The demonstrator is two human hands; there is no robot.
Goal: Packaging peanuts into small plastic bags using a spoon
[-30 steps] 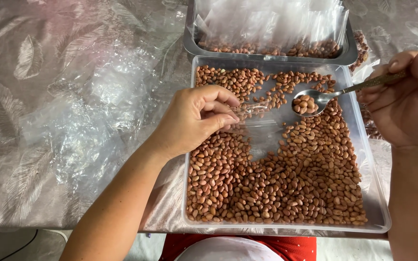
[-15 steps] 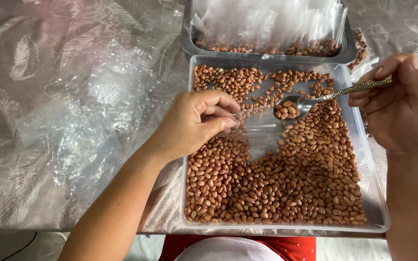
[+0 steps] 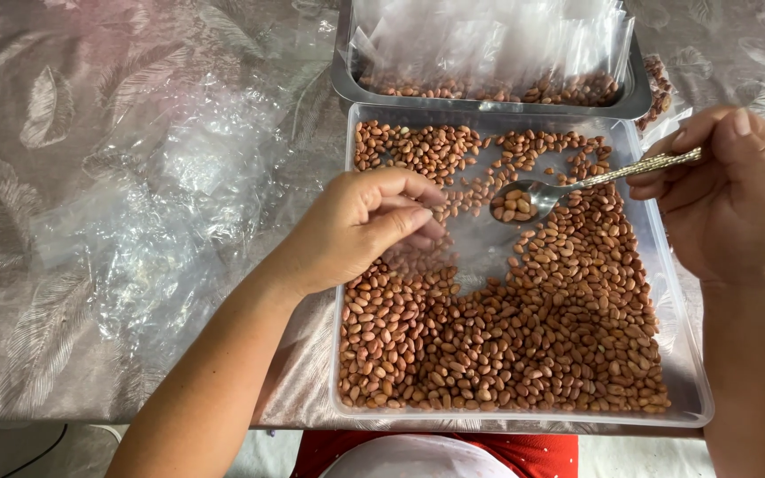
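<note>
I am seeing the top edge cutting off the metal tray (image 3: 489, 104); my left hand (image 3: 360, 226) is hiding the clear bag's (image 3: 475, 232) mouth.

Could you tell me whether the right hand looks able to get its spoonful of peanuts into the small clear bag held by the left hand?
Probably yes: the spoon in the right hand is level with the clear bag pinched by the left hand, with nothing between them.

A home setting, likely a kitchen or dining table: the worktop (image 3: 90, 133) wears a leaf-patterned cloth under clear plastic, with trays (image 3: 692, 389) of peanuts (image 3: 506, 345) and small bags (image 3: 489, 44).
</note>
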